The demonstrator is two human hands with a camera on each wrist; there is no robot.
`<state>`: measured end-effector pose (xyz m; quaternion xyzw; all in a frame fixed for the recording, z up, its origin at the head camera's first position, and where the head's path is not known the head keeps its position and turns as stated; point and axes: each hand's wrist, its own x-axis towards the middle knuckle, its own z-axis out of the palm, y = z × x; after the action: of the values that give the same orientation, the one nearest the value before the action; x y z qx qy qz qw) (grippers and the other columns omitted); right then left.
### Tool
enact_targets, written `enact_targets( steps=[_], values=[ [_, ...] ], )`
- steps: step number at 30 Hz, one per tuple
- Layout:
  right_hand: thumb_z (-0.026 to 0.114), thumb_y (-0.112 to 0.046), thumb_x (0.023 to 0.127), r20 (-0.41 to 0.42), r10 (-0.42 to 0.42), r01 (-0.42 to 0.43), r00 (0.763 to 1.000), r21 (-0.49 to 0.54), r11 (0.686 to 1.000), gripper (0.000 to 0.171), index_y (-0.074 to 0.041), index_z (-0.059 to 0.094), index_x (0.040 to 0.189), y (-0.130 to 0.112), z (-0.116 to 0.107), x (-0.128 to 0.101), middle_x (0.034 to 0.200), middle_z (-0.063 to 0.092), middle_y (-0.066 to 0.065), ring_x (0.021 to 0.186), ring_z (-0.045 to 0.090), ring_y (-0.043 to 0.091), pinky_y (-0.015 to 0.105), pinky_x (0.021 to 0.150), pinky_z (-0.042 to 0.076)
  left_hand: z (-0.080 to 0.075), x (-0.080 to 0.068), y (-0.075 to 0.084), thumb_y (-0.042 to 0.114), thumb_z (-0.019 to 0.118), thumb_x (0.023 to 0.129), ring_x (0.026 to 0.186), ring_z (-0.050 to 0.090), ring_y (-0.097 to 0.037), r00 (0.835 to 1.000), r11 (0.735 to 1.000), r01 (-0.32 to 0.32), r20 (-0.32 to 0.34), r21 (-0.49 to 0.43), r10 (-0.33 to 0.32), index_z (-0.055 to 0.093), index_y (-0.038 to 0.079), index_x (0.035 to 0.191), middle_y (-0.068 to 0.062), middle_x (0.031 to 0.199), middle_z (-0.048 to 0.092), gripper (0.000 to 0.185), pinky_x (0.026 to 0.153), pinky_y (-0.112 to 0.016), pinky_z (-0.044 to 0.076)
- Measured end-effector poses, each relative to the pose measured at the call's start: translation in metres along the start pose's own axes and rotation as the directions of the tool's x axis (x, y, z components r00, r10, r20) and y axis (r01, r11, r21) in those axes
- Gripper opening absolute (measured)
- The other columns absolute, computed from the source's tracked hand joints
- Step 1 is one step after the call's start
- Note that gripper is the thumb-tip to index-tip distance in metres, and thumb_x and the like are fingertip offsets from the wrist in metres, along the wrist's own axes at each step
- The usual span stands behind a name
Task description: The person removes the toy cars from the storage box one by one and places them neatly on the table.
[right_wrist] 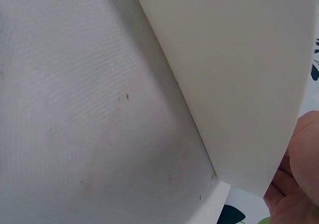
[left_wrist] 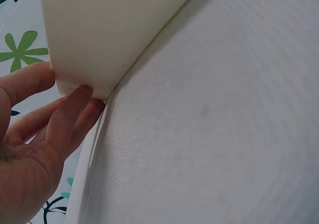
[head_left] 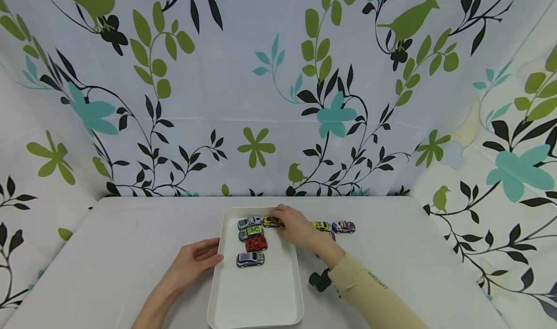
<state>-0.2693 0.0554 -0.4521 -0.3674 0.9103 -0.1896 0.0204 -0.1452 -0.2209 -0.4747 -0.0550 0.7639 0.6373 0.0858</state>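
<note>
Along the left side of a white tray (head_left: 256,300), my left hand (head_left: 194,261) touches the rim with its thumb, its fingers beside it. Those fingers rest against the outer wall in the left wrist view. My right hand (head_left: 297,225) reaches over the tray's far right part and pinches a yellow toy car (head_left: 271,221) inside it. Left of that car sits a silver-blue toy car (head_left: 250,222), with a green one (head_left: 251,232) and a red one (head_left: 256,243) below. A silver-purple toy car (head_left: 250,259) lies nearer. In the right wrist view, the tray wall partly hides my right hand.
Right of the tray, another yellow toy car (head_left: 321,226) and a purple toy car (head_left: 344,227) lie on the white table (head_left: 143,237). A further purple car is mostly hidden by my forearm. A black object (head_left: 319,280) sits beside my sleeve. A patterned cloth (head_left: 278,101) stands behind.
</note>
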Motion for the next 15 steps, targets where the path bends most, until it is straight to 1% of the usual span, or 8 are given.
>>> enact_targets(
  steps=[7,15],
  values=[
    [0.07,0.001,0.09,-0.021,-0.016,0.015,1.0,-0.009,1.0,0.035,-0.001,0.064,0.125,0.0005,0.0026,0.0,0.124,0.063,0.01,0.116,0.063,0.027,0.043,0.101,0.052,0.0005,-0.0001,-0.0003,0.011,0.074,0.091,0.129,0.055,-0.04,1.0,1.0,0.002,-0.003,0.001,-0.002,0.049,-0.009,0.141,-0.029,0.139,0.055,0.059,0.093,-0.036,0.058],
    [0.069,0.001,0.091,-0.027,-0.025,0.024,0.999,-0.027,0.999,0.029,-0.006,0.064,0.119,0.0024,0.0062,0.0,0.114,0.061,0.006,0.099,0.064,0.023,0.044,0.091,0.053,0.0006,0.0002,-0.0003,0.011,0.074,0.091,0.129,0.055,-0.04,1.0,1.0,0.002,-0.003,-0.004,-0.002,0.049,-0.009,0.141,-0.03,0.14,0.054,0.059,0.093,-0.036,0.058]
  ],
)
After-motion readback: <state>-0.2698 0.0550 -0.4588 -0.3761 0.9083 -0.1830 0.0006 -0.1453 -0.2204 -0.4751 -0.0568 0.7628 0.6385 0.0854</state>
